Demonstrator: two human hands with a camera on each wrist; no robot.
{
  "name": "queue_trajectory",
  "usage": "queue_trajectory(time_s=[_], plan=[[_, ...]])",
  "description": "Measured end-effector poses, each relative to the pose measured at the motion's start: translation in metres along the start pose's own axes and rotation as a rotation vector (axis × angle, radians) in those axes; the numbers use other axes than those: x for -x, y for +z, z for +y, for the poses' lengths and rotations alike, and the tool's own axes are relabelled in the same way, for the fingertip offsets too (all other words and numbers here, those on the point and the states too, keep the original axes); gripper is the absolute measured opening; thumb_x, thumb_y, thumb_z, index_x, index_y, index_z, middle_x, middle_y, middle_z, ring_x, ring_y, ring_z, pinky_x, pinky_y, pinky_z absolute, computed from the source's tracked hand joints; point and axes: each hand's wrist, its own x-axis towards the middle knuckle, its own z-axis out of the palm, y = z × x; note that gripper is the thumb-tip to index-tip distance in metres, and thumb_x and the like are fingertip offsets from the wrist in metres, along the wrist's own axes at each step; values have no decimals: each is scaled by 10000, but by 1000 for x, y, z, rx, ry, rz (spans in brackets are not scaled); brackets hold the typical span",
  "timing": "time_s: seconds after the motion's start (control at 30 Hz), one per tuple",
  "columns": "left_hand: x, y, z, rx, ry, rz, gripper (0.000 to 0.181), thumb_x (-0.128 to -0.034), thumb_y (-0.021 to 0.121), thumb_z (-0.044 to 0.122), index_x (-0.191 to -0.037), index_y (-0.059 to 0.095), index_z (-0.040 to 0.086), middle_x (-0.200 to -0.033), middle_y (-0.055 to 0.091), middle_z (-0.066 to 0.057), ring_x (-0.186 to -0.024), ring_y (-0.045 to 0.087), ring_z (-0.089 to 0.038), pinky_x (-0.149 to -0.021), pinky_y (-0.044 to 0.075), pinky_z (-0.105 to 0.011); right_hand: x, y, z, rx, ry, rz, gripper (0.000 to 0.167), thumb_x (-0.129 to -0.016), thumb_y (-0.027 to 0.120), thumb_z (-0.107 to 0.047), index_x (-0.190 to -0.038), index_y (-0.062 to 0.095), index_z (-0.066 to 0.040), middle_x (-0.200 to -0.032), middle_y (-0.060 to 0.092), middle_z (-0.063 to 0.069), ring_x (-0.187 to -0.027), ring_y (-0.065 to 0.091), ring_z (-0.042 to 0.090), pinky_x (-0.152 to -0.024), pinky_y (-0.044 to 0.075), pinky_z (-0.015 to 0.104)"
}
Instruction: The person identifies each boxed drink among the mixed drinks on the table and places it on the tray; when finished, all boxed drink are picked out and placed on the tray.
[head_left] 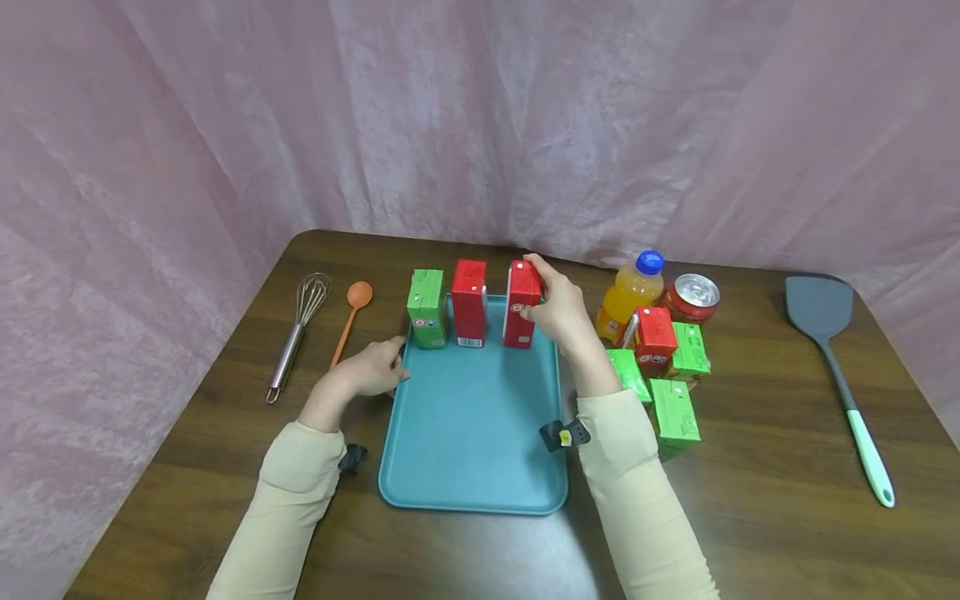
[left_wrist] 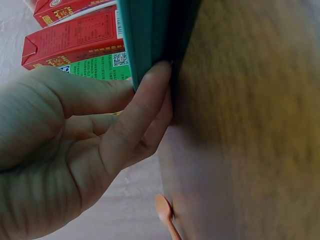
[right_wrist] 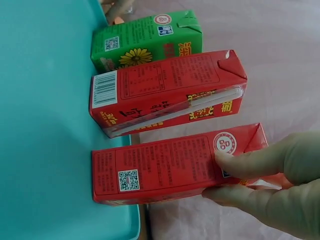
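Note:
At the far right of the teal tray [head_left: 480, 433] stands a red drink carton [head_left: 522, 308]. My right hand [head_left: 562, 308] grips its upper end between thumb and fingers, as the right wrist view also shows. Beside it on the tray are another red carton [right_wrist: 165, 90] with a straw on its side and a green carton [head_left: 427, 310], both upright in a row along the far edge. My left hand [head_left: 375, 367] pinches the tray's left rim, thumb above and fingers beneath in the left wrist view.
Right of the tray cluster an orange drink bottle [head_left: 628, 300], a red can [head_left: 692, 297], a red carton [head_left: 655, 337] and several green cartons [head_left: 673, 412]. A spatula [head_left: 836, 367] lies far right. A whisk [head_left: 295, 337] and an orange spoon [head_left: 352, 312] lie left.

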Motion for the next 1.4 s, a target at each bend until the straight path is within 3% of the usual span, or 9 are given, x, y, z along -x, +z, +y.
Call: queue_trajectory(time_s=[0.13, 0.27, 0.57, 0.9, 1.13, 1.27, 1.37, 1.4], plan=[[0, 0, 0, -6, 3, -2, 592, -949, 478, 50, -1413, 172, -152, -793, 525, -105, -637, 591, -166, -668, 424, -301, 4, 0, -1, -17, -17, 8, 801, -810, 659, 19, -1474, 299, -245, -1437, 395, 120, -1233, 423, 309, -935, 435, 449], [-1, -1, -1, 4, 8, 0, 594, -948, 477, 46, -1415, 167, -151, -812, 537, -115, -643, 606, -163, -686, 439, -308, 15, -4, -3, -22, -96, 29, 792, -804, 709, -70, -1469, 307, -225, -1480, 325, 79, -1289, 365, 313, -950, 419, 485], [-1, -2, -3, 12, 7, -2, 599, -954, 472, 52, -1417, 150, -152, -805, 505, -106, -651, 611, -152, -717, 436, -316, 55, -35, -5, -5, -271, 27, 684, -829, 713, -180, -1429, 385, -174, -1435, 405, 58, -1314, 375, 248, -1036, 342, 442], [-2, 1, -4, 2, 21, -3, 595, -951, 475, 50, -1411, 160, -158, -811, 509, -109, -643, 611, -159, -702, 438, -315, 94, -84, 26, 82, -348, 55, 653, -826, 719, -215, -1403, 423, -138, -1395, 458, 123, -1284, 426, 309, -1008, 352, 491], [-4, 2, -4, 8, 24, -2, 595, -950, 477, 47, -1411, 162, -157, -821, 506, -110, -643, 607, -154, -702, 438, -315, 103, -111, 66, 214, -394, 182, 697, -774, 771, -215, -1382, 445, -122, -1304, 512, 147, -1186, 478, 376, -941, 370, 557], [-3, 2, -3, -3, 20, 5, 596, -946, 484, 49, -1409, 170, -158, -814, 509, -107, -635, 589, -155, -699, 430, -317, 95, -125, 98, 216, -402, 250, 752, -697, 828, -162, -1359, 472, -127, -1231, 550, 126, -1132, 504, 301, -965, 375, 277], [-3, 2, -2, -13, 25, 11, 596, -943, 490, 47, -1405, 177, -162, -814, 516, -108, -637, 594, -154, -709, 436, -324, 90, -134, 118, 182, -358, 227, 773, -699, 826, -156, -1376, 453, -151, -1288, 522, 120, -1146, 505, 314, -877, 322, 56], [-3, 2, -2, -12, 28, 13, 596, -943, 491, 45, -1403, 177, -164, -816, 519, -110, -638, 598, -155, -713, 439, -327, 88, -137, 124, 165, -347, 207, 780, -707, 821, -150, -1387, 439, -149, -1310, 507, 133, -1151, 503, 334, -862, 323, 36]])
